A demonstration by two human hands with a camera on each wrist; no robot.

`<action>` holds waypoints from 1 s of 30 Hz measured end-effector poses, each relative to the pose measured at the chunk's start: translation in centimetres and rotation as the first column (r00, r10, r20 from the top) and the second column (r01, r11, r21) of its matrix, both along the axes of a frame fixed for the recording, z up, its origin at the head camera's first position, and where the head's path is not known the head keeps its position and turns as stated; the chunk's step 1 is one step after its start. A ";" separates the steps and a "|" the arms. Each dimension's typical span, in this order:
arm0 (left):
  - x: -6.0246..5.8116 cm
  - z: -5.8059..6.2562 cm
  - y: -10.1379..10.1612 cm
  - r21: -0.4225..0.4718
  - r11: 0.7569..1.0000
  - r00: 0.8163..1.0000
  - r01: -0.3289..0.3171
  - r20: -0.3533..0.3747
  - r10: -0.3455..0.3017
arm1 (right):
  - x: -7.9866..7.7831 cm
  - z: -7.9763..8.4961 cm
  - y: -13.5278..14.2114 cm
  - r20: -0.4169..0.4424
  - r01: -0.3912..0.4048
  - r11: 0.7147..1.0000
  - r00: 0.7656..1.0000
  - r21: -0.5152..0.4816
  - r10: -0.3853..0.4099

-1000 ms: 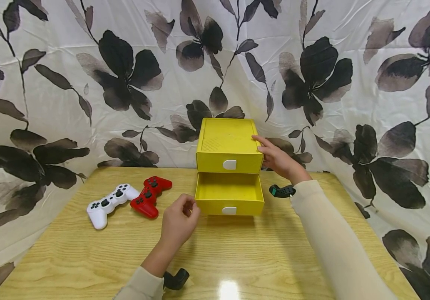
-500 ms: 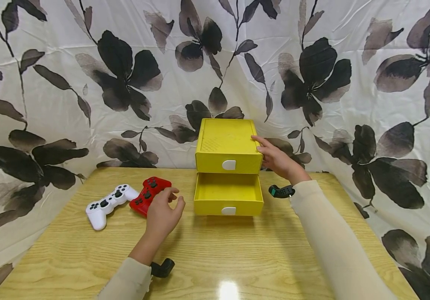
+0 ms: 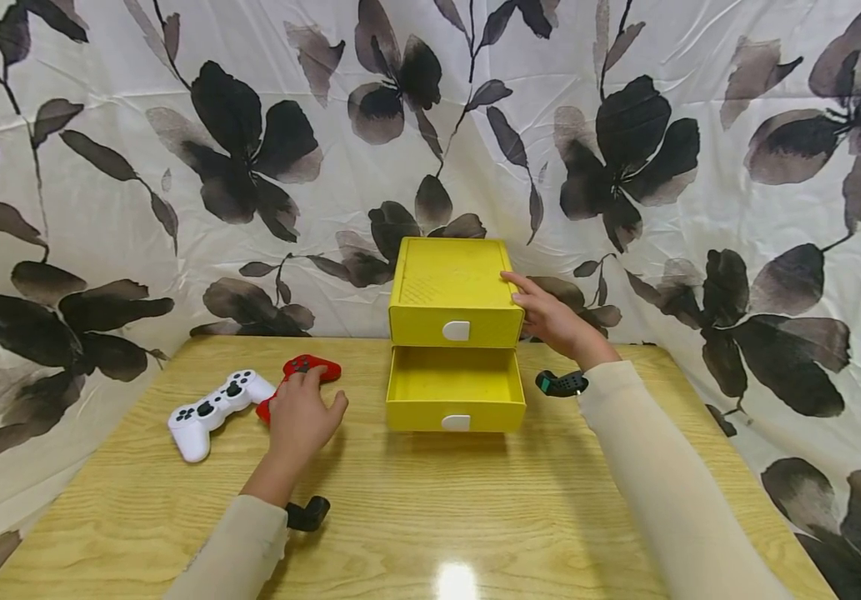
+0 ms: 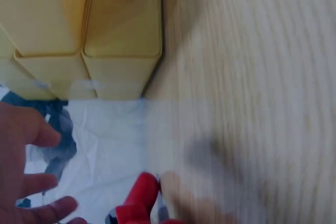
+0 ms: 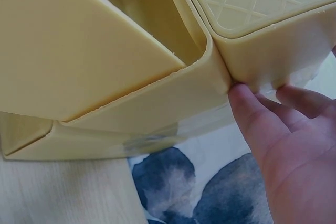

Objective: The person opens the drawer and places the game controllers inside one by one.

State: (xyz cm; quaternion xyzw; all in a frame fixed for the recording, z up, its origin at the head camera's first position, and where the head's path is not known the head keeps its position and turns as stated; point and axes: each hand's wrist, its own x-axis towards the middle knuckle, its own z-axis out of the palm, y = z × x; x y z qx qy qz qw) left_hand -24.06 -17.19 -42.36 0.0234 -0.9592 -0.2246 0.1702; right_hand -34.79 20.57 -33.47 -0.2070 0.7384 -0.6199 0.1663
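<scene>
My left hand (image 3: 298, 417) hovers over the red game controller (image 3: 329, 371) with its fingers spread, hiding much of it. In the left wrist view, the thumb and fingers (image 4: 39, 184) are apart with nothing between them, and the red controller (image 4: 139, 200) shows at the bottom edge. A yellow two-drawer box (image 3: 453, 275) stands at the back, its lower drawer (image 3: 415, 417) pulled out and bare inside, its upper drawer closed. My right hand (image 3: 558, 325) rests against the box's right side, fingertips at the top edge; the right wrist view shows its thumb (image 5: 244, 95) pressing that side.
Left of the red controller lies a white game controller (image 3: 205, 412), their ends close together. Everything stands on a wooden table (image 3: 415, 517). A floral cloth (image 3: 475, 125) hangs close behind the box. Each wrist wears a black camera band (image 3: 307, 514).
My left hand has moved left from the lower drawer's front corner to above the red controller, its fingers spreading. The right hand and the drawer box stay where they were.
</scene>
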 end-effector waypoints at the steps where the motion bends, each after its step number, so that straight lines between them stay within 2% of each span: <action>1: -0.1 0.0 -0.2 -0.015 1.000 1.000 -0.006 0.018 0.006 | 0.0 0.0 0.0 0.000 0.000 1.000 1.000 -0.001 0.000; 7: -1.0 0.0 -1.2 -0.054 0.998 0.994 -0.027 0.104 0.033 | -0.2 -0.1 0.0 0.002 -0.003 1.000 1.000 -0.013 0.003; 20: -3.1 0.1 -2.5 -0.101 0.992 0.972 -0.080 0.214 0.101 | -0.1 -0.1 0.0 -0.005 -0.004 1.000 1.000 -0.009 0.004; 30: -4.3 -0.1 -3.2 -0.138 0.984 0.942 -0.112 0.301 0.149 | -0.1 -0.3 0.0 0.002 0.009 1.000 1.000 -0.002 -0.009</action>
